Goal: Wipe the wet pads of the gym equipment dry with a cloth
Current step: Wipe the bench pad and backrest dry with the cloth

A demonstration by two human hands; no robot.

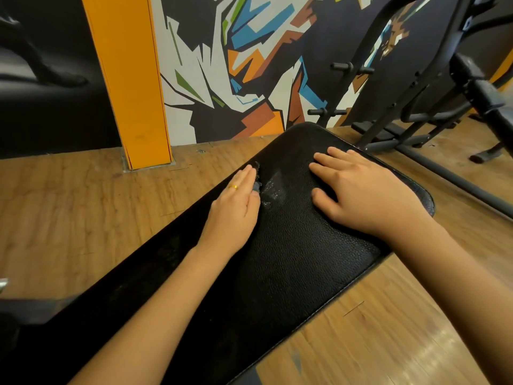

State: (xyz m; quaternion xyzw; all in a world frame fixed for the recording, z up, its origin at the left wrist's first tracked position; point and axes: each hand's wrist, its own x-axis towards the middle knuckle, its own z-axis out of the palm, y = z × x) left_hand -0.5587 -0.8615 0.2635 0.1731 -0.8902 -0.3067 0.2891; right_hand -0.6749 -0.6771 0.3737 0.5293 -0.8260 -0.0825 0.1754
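Pressing a small, limp dark cloth [256,176] flat, her left hand [234,207] works the black textured leatherette bench pad [291,245] toward the wet sheen [273,190] at three o'clock, while her right hand [363,195] rests spread and empty.

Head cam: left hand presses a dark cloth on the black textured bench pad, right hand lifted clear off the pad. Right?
Not quite. The right hand is not lifted: in the head view it lies flat, palm down, on the black textured bench pad. The rest holds: the left hand presses the dark cloth on the pad, beside a wet patch.

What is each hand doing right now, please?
Left hand: flat, pressing a dark cloth on the pad.
Right hand: open, flat on the pad, empty.
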